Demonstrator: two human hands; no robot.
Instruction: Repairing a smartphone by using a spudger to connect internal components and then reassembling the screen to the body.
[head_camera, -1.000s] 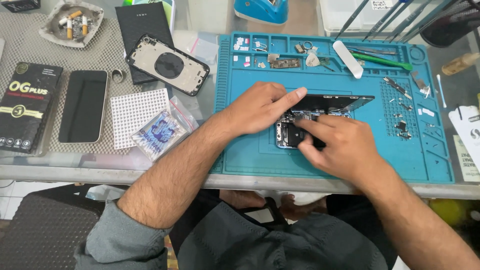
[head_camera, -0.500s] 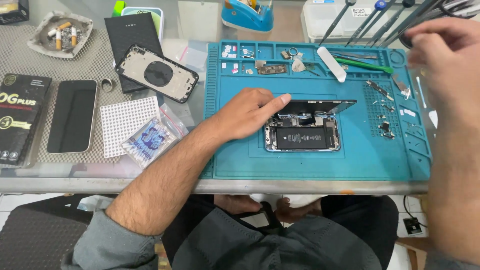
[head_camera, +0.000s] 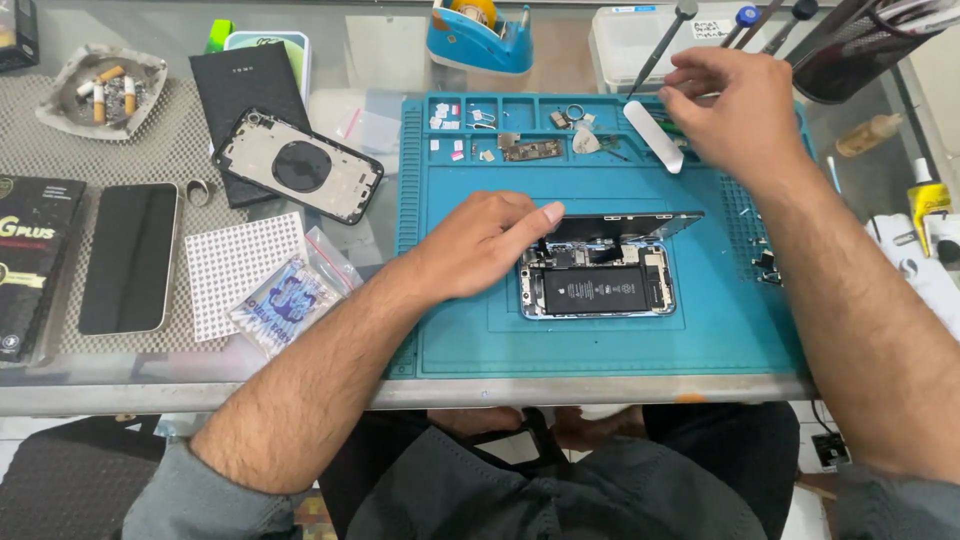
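Observation:
An opened phone (head_camera: 598, 292) lies on a blue repair mat (head_camera: 600, 350), its battery and boards showing. Its screen (head_camera: 628, 224) is lifted along the far edge. My left hand (head_camera: 480, 245) rests at the phone's left end, fingertips against the raised screen's corner, holding it up. My right hand (head_camera: 740, 110) is at the mat's far right corner, fingers curled over the tools there, beside a white plastic pry tool (head_camera: 652, 135) and the tip of a screwdriver (head_camera: 660, 45). Whether it grips anything is hidden by the fingers.
Small parts fill the mat's top trays (head_camera: 500, 135). Left of the mat lie a phone back housing (head_camera: 300, 165), a black phone (head_camera: 130, 255), a white dotted pad (head_camera: 245, 265), a plastic bag (head_camera: 285, 300) and an ashtray (head_camera: 100, 90). A tape dispenser (head_camera: 478, 40) and tool holder (head_camera: 860, 50) stand behind.
My right hand left the phone's inside and moved up to the mat's far right corner. My left hand stayed on the raised screen.

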